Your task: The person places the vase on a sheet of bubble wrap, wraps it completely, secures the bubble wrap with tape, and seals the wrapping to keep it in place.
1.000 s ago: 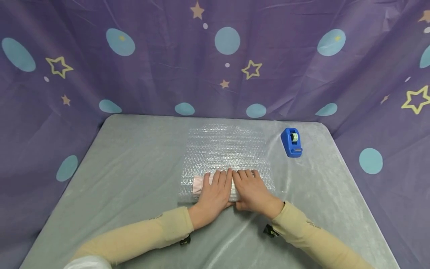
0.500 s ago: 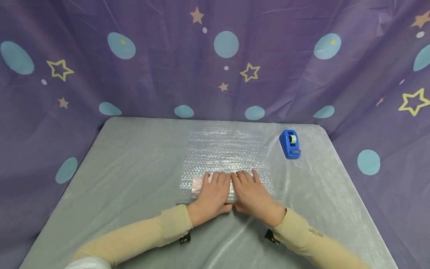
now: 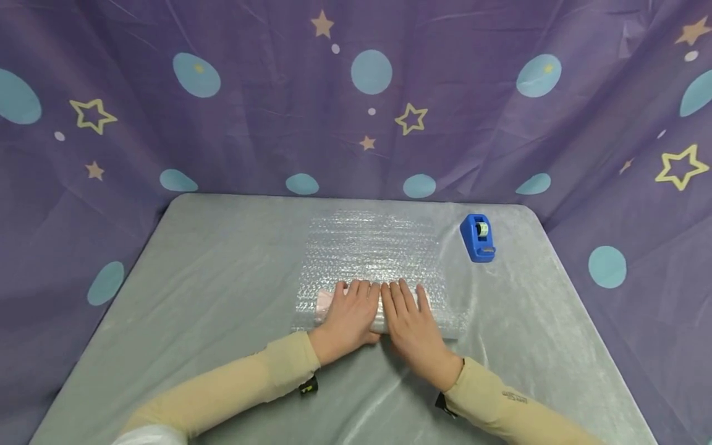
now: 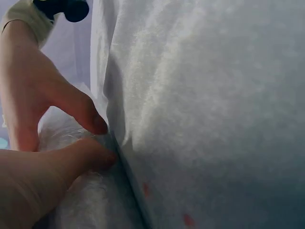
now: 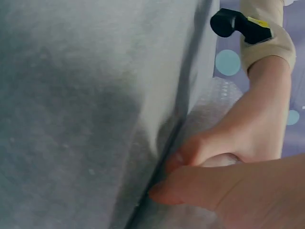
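Observation:
A sheet of clear bubble wrap (image 3: 367, 247) lies on the table, its near part folded over a pale pink item (image 3: 324, 304). Most of that item is hidden by hands and wrap. My left hand (image 3: 349, 316) grips the wrapped bundle, fingers over the top and thumb at the near side. Just beside it, my right hand (image 3: 413, 329) holds the bundle's right part, fingers stretched forward over it. Both wrist views show the thumbs close together at the wrap's near edge; the bubble wrap (image 4: 88, 202) bulges behind the left thumb (image 4: 93, 155).
A blue tape dispenser (image 3: 478, 240) with a roll of tape stands at the back right of the grey cloth-covered table (image 3: 233, 266). Behind the table and at its sides hangs a purple curtain (image 3: 250, 111) with stars and dots.
The right hand has shifted slightly, its fingers now straighter and further over the bundle, and more wrap shows to its right. The left hand stays nearly in place.

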### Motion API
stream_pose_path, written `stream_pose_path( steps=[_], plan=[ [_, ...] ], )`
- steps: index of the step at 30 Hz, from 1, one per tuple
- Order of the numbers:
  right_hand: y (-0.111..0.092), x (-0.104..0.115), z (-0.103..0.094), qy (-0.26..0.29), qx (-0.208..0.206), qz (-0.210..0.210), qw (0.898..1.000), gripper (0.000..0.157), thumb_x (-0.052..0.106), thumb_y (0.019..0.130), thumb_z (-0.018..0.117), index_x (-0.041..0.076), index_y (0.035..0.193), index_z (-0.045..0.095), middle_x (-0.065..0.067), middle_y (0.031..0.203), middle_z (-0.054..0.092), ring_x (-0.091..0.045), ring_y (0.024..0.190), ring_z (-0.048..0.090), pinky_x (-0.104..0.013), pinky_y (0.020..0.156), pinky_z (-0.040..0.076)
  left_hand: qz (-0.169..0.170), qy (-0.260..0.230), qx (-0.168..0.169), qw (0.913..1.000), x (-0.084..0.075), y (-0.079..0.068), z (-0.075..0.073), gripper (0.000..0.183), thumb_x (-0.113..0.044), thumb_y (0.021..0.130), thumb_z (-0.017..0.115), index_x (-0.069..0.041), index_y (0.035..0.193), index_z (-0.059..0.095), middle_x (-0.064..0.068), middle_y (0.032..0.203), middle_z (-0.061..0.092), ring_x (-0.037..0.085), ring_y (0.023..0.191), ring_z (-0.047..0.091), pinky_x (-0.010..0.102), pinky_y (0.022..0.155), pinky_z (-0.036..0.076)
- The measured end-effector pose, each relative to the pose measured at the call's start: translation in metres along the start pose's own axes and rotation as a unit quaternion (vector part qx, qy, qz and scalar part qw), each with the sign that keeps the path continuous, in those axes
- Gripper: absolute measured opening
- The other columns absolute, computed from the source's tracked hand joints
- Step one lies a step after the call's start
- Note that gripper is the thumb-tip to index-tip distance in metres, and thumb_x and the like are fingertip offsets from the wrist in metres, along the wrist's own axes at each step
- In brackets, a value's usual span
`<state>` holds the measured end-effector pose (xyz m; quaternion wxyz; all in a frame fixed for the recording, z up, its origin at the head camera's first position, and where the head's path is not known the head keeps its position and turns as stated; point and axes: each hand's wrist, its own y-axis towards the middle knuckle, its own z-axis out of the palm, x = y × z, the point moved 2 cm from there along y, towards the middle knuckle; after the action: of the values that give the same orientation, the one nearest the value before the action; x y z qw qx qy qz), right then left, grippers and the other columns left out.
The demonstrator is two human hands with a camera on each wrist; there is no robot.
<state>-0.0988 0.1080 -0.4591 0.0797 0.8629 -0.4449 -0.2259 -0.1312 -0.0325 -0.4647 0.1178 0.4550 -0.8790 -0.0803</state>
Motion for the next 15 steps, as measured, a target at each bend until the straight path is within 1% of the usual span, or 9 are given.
stream_pose_path(
  steps=[6, 9, 12, 14, 15],
  plan=[
    [0.0016, 0.0018, 0.0039, 0.022, 0.003, 0.019, 1.0, 0.057, 0.015, 0.082, 0.058, -0.001, 0.135, 0.042, -0.024, 0.129, 0.049, -0.039, 0.124, 0.043, -0.056, 0.102, 0.032, 0.0, -0.01, -0.004, 0.9999, 0.002, 0.0, -0.0024, 0.096, -0.064, 0.045, 0.077, -0.004, 0.116, 0.054, 0.008, 0.096, 0.058, 0.025, 0.088, 0.052, 0.046, 0.08, 0.038],
    [0.003, 0.0034, 0.0028, 0.032, -0.021, 0.027, 0.999, 0.045, 0.011, 0.086, 0.044, 0.0, 0.13, 0.047, -0.024, 0.122, 0.052, -0.039, 0.118, 0.048, -0.056, 0.099, 0.035, 0.002, -0.014, 0.0, 0.9999, 0.0025, -0.0017, -0.0051, 0.094, -0.064, 0.045, 0.077, -0.004, 0.114, 0.054, 0.008, 0.095, 0.058, 0.025, 0.088, 0.052, 0.047, 0.081, 0.038],
    [0.0038, 0.0055, 0.0016, 0.035, -0.05, 0.03, 0.998, 0.043, 0.01, 0.087, 0.032, 0.0, 0.124, 0.051, -0.022, 0.113, 0.055, -0.037, 0.108, 0.053, -0.056, 0.094, 0.039, 0.003, -0.02, 0.008, 0.9998, 0.0025, -0.0045, -0.0075, 0.091, -0.063, 0.047, 0.076, -0.004, 0.113, 0.054, 0.008, 0.095, 0.057, 0.025, 0.088, 0.052, 0.048, 0.082, 0.037],
    [0.0041, 0.0067, 0.0013, 0.033, -0.06, 0.029, 0.997, 0.043, 0.01, 0.086, 0.031, 0.0, 0.122, 0.052, -0.02, 0.11, 0.056, -0.036, 0.103, 0.054, -0.056, 0.092, 0.041, 0.004, -0.022, 0.004, 0.9997, 0.0026, -0.0064, -0.0085, 0.09, -0.063, 0.047, 0.076, -0.004, 0.113, 0.055, 0.007, 0.094, 0.057, 0.025, 0.087, 0.052, 0.047, 0.081, 0.037],
    [0.0043, 0.007, 0.0014, 0.031, -0.059, 0.028, 0.997, 0.042, 0.01, 0.086, 0.033, 0.0, 0.122, 0.052, -0.02, 0.11, 0.056, -0.035, 0.102, 0.055, -0.055, 0.091, 0.042, 0.004, -0.02, 0.001, 0.9998, 0.0028, -0.0071, -0.0087, 0.09, -0.064, 0.048, 0.076, -0.005, 0.112, 0.055, 0.007, 0.093, 0.057, 0.024, 0.086, 0.052, 0.047, 0.081, 0.038]
  ],
)
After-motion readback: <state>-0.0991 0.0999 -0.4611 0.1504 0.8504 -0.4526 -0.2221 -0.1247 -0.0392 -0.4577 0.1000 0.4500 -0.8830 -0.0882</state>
